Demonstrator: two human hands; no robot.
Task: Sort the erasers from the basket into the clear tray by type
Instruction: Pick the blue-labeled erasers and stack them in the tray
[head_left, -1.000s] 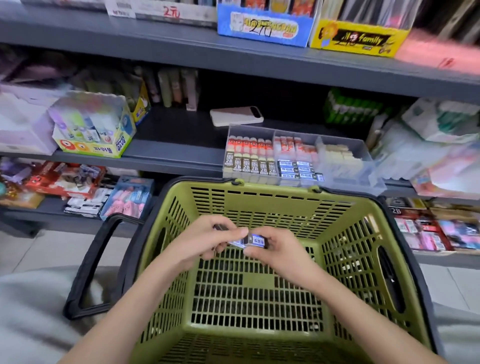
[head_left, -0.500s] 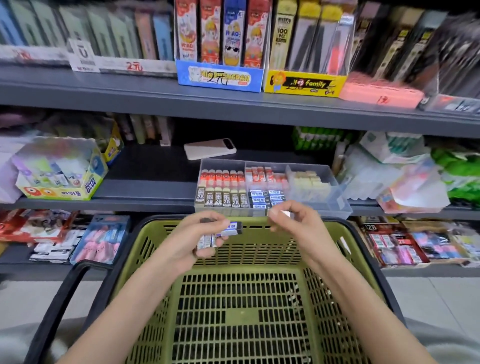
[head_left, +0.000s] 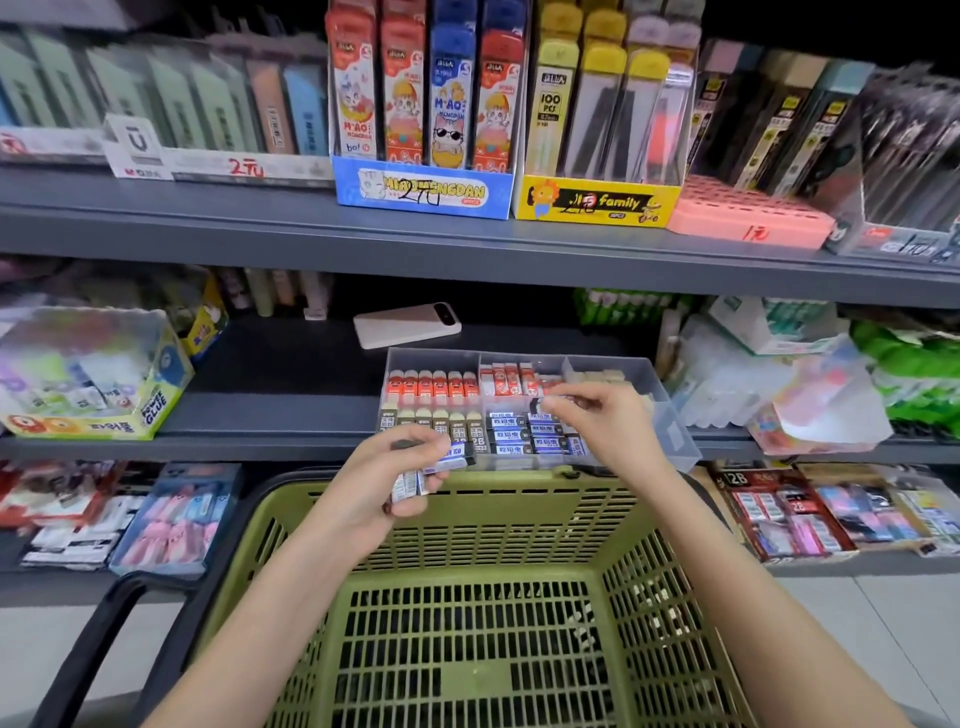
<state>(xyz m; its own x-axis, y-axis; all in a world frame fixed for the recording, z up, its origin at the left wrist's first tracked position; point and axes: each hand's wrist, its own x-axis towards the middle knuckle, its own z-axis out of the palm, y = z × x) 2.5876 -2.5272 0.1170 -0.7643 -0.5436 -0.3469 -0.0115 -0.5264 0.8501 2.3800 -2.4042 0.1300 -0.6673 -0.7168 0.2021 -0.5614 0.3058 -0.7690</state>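
A green plastic basket (head_left: 649, 582) fills the lower frame, its mesh bottom bare. On the middle shelf stands the clear tray (head_left: 670, 415), divided into compartments holding rows of orange, black, blue and cream erasers. My left hand (head_left: 374, 483) grips a small bunch of blue-and-white erasers (head_left: 431, 473) above the basket's far rim. My right hand (head_left: 602, 421) reaches over the tray's blue-eraser compartment and pinches one eraser (head_left: 540, 404) between its fingertips.
A white phone (head_left: 408, 325) lies on the shelf behind the tray. A glue display box (head_left: 98, 384) stands at the left, bagged goods (head_left: 810, 389) at the right. Pencil boxes (head_left: 423, 130) line the upper shelf. The basket's black handle (head_left: 98, 644) hangs at the left.
My right hand took one eraser from the bunch and moved it up and forward over the tray. The left hand rose a little with the other erasers. The view tilted upward.
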